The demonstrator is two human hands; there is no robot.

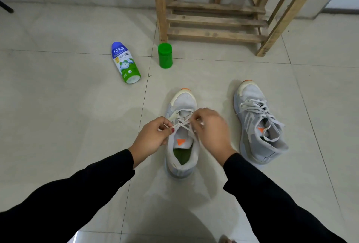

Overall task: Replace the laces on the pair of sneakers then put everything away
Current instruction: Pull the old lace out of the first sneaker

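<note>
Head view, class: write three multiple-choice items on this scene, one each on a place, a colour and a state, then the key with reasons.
1. Where does the green jar stand?
A. inside a shoe
B. on a shelf
C. on the floor by the wooden rack's leg

2. What colour is the lying bottle's top end?
A. blue
B. red
C. black

3. What are the left hand and right hand doing?
A. resting flat on the floor
B. pinching the lace over the near sneaker
C. lifting the bottle

Key: 1 C, it sits on tile before the leg; 2 A, blue surrounds the logo; 3 B, fingers curl on lace strands.
</note>
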